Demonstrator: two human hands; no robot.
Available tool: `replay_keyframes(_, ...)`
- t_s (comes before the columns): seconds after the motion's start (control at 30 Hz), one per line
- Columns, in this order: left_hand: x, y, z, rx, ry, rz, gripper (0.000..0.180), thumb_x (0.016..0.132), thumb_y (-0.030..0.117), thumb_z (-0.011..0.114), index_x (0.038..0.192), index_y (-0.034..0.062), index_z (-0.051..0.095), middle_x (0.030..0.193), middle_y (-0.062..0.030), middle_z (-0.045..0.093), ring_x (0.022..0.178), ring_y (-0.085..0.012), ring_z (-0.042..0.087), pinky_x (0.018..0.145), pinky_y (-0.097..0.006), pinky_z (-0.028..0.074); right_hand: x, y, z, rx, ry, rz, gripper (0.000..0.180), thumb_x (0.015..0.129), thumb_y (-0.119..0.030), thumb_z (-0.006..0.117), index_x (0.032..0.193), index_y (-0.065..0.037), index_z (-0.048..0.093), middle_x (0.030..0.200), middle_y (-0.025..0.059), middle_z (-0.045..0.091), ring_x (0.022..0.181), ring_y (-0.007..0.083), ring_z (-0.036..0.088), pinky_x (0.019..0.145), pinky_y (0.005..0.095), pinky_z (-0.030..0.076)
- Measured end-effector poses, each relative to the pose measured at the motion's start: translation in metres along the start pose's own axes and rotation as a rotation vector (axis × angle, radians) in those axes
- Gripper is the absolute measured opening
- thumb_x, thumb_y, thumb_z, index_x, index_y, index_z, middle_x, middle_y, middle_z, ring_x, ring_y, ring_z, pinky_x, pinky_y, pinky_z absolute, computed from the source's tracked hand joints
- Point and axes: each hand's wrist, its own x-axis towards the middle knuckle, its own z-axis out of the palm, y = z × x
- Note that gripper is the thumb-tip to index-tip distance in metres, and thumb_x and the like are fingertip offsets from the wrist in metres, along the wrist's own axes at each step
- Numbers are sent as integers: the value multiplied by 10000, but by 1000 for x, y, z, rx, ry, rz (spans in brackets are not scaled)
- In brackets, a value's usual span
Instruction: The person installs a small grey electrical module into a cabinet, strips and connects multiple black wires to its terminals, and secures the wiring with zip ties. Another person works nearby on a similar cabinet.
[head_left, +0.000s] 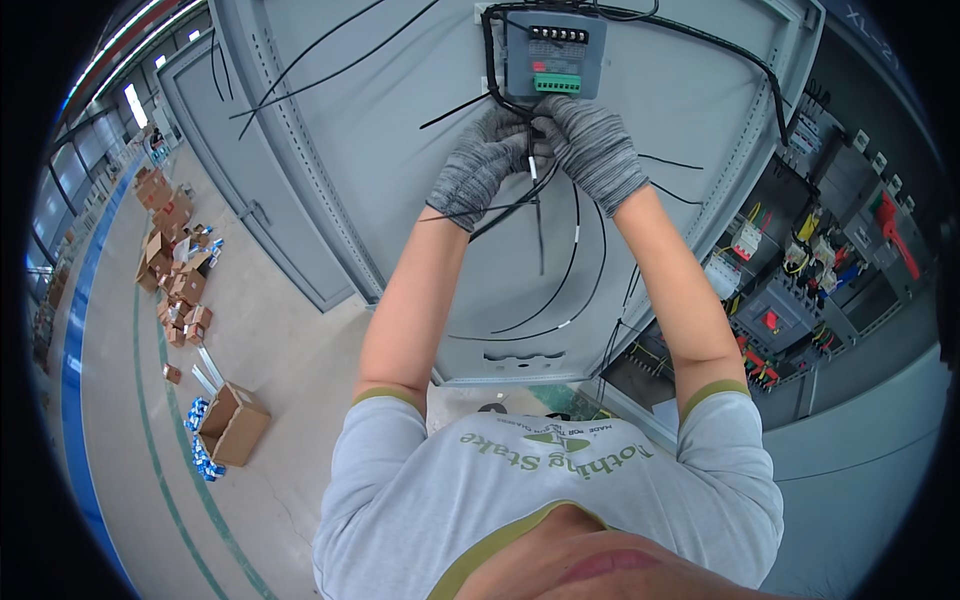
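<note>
My left hand (482, 162), in a grey knit glove, closes its fingers round black wires (541, 235) just below a grey control module. Opposite it, my right hand (592, 152), gloved alike, pinches the same wires near their top. The fingertips of both hands nearly meet, so the exact grip is partly hidden. The module (516, 70) is fixed to the grey cabinet door and carries a black terminal strip (558, 36) and a green terminal block (557, 84). My right fingers are close under that green block. Loose wire ends, some with white sleeves, hang below my hands.
A black wire loom (720, 42) runs along the door's top and down its right side. The open cabinet at right holds breakers (775, 312) and a red handle (897, 235). Another grey door (255, 190) stands at left; cardboard boxes (240, 425) lie on the floor.
</note>
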Motion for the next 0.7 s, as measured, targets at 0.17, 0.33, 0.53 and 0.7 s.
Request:
replay_keyframes(0.17, 0, -5, -8, 96, -15, 20, 370, 909, 98, 582, 1251, -16, 498, 1065, -120, 628, 915, -196, 651, 783, -324, 558, 2, -3, -2, 14, -27, 23, 153, 881, -172, 586, 977, -62, 630, 864, 132, 670, 816, 329, 642, 736, 389, 522)
replay_keyframes(0.33, 2, -9, -14, 130, 1, 7, 363, 916, 120, 579, 1244, -18, 509, 1062, -122, 634, 911, -196, 653, 791, -327, 558, 4, -4, -6, 19, -73, -18, 147, 887, -156, 570, 989, -63, 619, 886, 140, 665, 837, 334, 637, 749, 396, 521)
replay_keyframes(0.53, 1, -3, -10, 239, 63, 47, 242, 906, 97, 589, 1122, -14, 594, 906, -78, 663, 777, -130, 631, 689, -259, 525, 5, -8, -9, -8, -123, 17, 148, 874, -130, 579, 1002, -61, 608, 909, 146, 659, 872, 335, 630, 767, 405, 515)
replay_keyframes(0.7, 3, -3, 2, 321, 163, 85, 130, 877, 66, 608, 984, -7, 612, 816, -59, 655, 697, -111, 608, 647, -257, 513, 3, -4, -9, 24, -82, -13, 147, 859, -117, 592, 989, -52, 613, 909, 154, 656, 873, 342, 627, 781, 406, 514)
